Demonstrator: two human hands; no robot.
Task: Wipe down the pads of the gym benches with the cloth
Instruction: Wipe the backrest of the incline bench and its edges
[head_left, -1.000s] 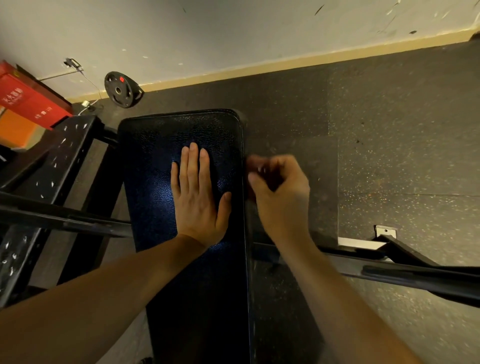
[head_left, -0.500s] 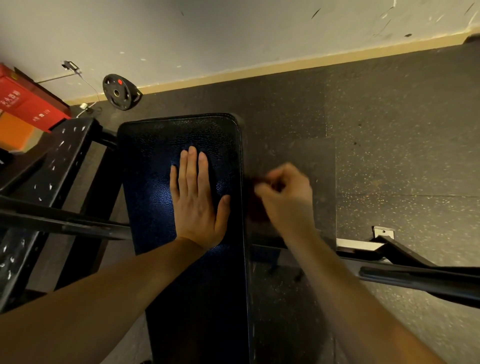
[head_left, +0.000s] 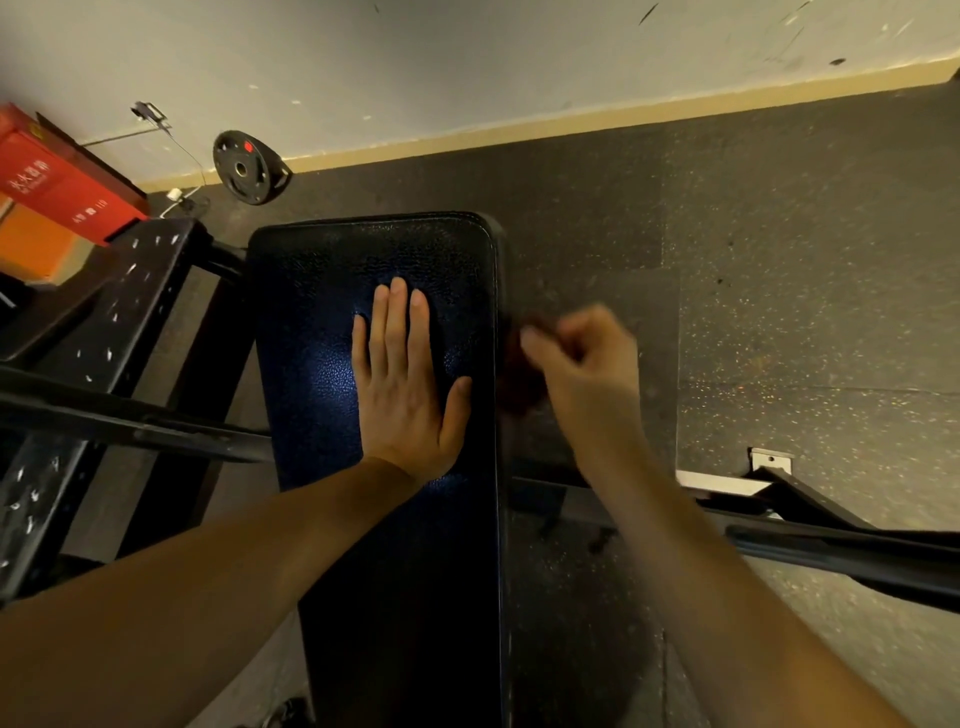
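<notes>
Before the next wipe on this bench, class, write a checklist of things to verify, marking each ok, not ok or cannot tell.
1. Cloth in hand: the right hand grips the dark cloth. Ok.
2. Cloth touching the bench pad: it is at the pad's right side edge, but the picture is blurred there. Cannot tell.
3. Bench steadied: the left hand lies flat on the pad top. Ok.
4. Pad top free to wipe: the left hand covers its middle. Not ok.
5. Pad already clean: the light is too dim. Cannot tell.
</notes>
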